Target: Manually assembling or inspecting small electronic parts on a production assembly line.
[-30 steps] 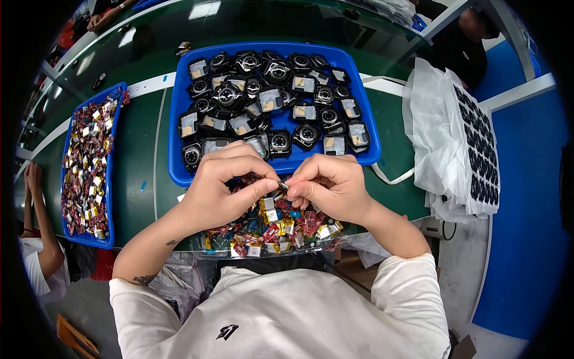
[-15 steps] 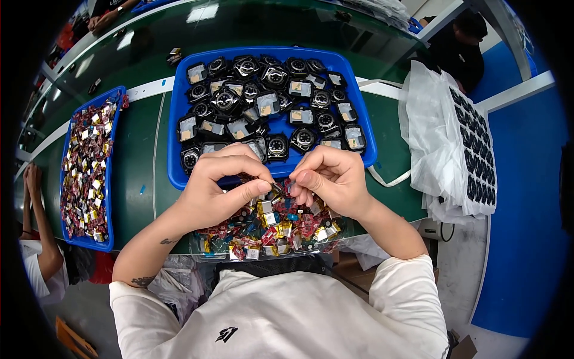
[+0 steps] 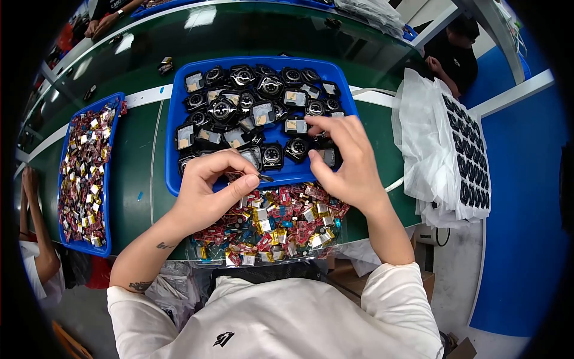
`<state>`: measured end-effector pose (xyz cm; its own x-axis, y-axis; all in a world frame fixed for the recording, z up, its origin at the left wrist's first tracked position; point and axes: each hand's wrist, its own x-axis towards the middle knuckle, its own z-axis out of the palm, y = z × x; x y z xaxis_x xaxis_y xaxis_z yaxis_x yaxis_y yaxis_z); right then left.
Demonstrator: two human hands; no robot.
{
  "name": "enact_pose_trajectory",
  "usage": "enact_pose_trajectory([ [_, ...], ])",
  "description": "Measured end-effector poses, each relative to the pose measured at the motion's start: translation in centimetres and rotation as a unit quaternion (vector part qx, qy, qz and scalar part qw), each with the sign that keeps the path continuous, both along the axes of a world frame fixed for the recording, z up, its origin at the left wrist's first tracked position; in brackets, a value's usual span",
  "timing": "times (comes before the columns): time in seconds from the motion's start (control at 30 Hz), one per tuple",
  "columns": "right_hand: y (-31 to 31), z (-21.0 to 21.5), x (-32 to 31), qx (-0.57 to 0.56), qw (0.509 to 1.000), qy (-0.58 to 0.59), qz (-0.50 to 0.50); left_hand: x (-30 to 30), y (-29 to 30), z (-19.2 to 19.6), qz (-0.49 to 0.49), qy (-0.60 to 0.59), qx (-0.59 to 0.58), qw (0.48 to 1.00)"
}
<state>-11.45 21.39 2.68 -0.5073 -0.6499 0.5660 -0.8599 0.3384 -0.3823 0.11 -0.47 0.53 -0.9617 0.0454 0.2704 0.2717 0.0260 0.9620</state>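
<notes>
My left hand [image 3: 209,190] pinches a small dark part [image 3: 265,178] between thumb and fingertips, above the near edge of a blue tray [image 3: 172,128]. What else lies inside that grip is hidden by the fingers. My right hand [image 3: 353,170] reaches over the tray's right side with thumb and fingers apart, nearest to a black watch case [image 3: 296,149]. Many black watch cases fill the tray, some showing round sensor backs, others open with pale insides. Between my forearms lies a pile of red circuit boards with small silver and yellow batteries [image 3: 263,224].
At the left stands a long blue tray [image 3: 109,197] of similar boards and batteries, with another person's arms [image 3: 37,209] beside it. White sheets [image 3: 421,149] with rows of black parts [image 3: 469,155] lie at the right. Another person [image 3: 451,51] is at the far right.
My right hand has moved away from the left hand, up and right over the tray, and its fingers have spread. The left hand keeps its pinch and has shifted slightly.
</notes>
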Motion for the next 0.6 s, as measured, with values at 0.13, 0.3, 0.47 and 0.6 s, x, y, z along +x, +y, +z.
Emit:
enact_pose_trajectory([
  [0.13,0.7,-0.8,-0.9,0.087,0.988,0.023,-0.126,0.0,-0.1,-0.1,-0.003,0.001,-0.028,1.000],
  [0.3,0.7,-1.5,-1.5,0.073,0.988,0.036,-0.131,-0.1,0.0,-0.1,-0.003,-0.001,-0.018,1.000],
  [0.47,0.8,-1.9,-2.7,-0.128,0.971,-0.102,-0.171,-0.1,0.1,0.2,-0.006,0.001,-0.017,1.000],
  [0.6,0.6,-0.7,-2.3,-0.331,0.848,-0.412,-0.034,0.1,0.0,0.2,0.000,-0.016,-0.016,1.000],
])
